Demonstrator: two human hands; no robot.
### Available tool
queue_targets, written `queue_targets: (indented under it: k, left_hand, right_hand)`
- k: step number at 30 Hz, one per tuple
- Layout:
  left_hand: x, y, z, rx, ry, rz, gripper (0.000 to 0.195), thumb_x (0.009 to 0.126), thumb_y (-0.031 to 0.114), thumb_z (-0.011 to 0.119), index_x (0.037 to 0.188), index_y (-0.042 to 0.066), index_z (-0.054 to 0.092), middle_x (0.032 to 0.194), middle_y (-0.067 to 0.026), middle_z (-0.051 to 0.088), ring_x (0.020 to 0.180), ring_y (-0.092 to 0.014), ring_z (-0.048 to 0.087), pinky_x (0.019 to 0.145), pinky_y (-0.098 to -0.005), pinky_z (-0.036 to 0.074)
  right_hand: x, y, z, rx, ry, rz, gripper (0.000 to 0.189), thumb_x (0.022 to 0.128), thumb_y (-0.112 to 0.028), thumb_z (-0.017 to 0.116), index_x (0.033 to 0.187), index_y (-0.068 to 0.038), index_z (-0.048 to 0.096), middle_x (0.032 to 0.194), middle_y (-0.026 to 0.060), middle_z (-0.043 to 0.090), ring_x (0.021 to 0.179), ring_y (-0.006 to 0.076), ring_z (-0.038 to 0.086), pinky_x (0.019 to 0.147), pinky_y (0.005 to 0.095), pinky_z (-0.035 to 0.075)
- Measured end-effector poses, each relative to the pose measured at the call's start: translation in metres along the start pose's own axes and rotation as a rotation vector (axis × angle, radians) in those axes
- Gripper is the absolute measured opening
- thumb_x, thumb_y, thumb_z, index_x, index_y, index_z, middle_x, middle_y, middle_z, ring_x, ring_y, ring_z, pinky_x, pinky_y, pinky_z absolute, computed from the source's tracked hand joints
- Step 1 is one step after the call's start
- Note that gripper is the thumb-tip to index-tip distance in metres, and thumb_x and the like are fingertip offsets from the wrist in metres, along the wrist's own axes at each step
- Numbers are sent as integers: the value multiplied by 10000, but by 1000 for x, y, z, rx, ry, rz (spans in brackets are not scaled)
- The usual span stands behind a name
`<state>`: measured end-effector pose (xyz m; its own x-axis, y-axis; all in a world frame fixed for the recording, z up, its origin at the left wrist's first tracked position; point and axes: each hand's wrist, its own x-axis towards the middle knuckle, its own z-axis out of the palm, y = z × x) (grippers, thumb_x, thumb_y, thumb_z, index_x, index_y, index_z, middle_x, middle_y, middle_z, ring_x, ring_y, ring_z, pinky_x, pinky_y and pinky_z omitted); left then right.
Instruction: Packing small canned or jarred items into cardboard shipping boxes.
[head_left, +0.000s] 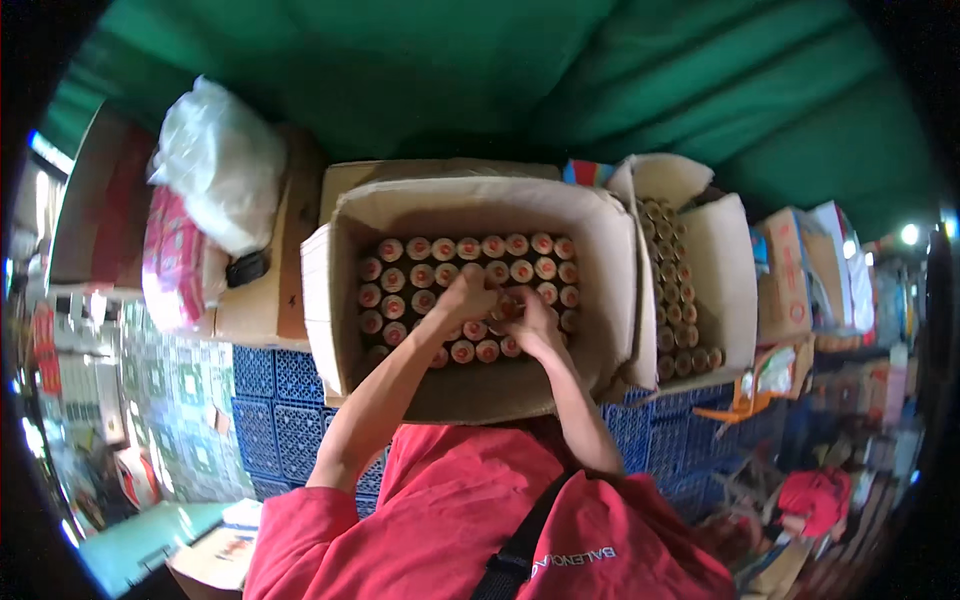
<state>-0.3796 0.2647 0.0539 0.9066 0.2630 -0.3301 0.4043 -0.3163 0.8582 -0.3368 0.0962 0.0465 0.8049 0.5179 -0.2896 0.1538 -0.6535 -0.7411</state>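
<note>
An open cardboard box (495, 199) stands before me, with rows of small round jars or cans (469, 248) inside. Their pale tops each carry a red mark. Over the middle rows, my right hand (534, 322) has its fingers around one small jar (508, 307), which looks like clear glass with reddish contents. My left hand (471, 294) is close against that jar from the left, back of the hand upward. Its fingertips are mostly hidden, so its grip cannot be told. Both forearms reach over the box's near wall and cover part of the rows.
At the right, a second open carton (724, 277) holds similar jars (666, 255) with darker tops. A white plastic bag (221, 165) and a pink package (172, 255) sit on cartons at the left. Blue plastic crates (292, 431) are underneath. A green curtain (465, 75) hangs behind. A person in red (814, 501) is at lower right.
</note>
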Motion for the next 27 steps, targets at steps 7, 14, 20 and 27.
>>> queue_targets:
  k: [7, 14, 20, 27]
  left_hand:
    - [-33, 111, 0, -121, 67, 138, 318, 921, 251, 589, 1011, -37, 689, 757, -135, 678, 695, -185, 630, 658, -342, 500]
    - [-50, 205, 43, -344, -66, 349, 300, 936, 145, 599, 1160, -49, 650, 1039, -237, 701, 994, -296, 688, 879, -385, 548]
    - [-14, 213, 128, -218, -273, 703, 341, 815, -45, 625, 1152, 7, 627, 1188, -201, 647, 1065, -304, 652, 957, -392, 529]
    - [19, 229, 197, -118, -443, 735, 560, 771, -11, 615, 1319, -36, 503, 1241, -232, 628, 1163, -365, 613, 1026, -426, 483]
  right_hand:
    - [-36, -34, -72, 54, 276, -164, 626, 740, -113, 842, 1278, -19, 538, 1003, 118, 635, 896, 222, 645, 788, 336, 544]
    - [-68, -28, -182, -98, 608, -414, 618, 732, -151, 854, 1257, -35, 549, 1040, 140, 660, 938, 271, 677, 855, 416, 579]
    - [-91, 35, -255, -71, 641, -266, 603, 714, -66, 831, 1267, -43, 591, 1130, 147, 674, 1001, 268, 661, 890, 369, 528]
    - [-98, 92, -310, -76, 467, -81, 568, 713, 37, 785, 1233, -61, 580, 1142, 124, 673, 1081, 272, 638, 957, 379, 478]
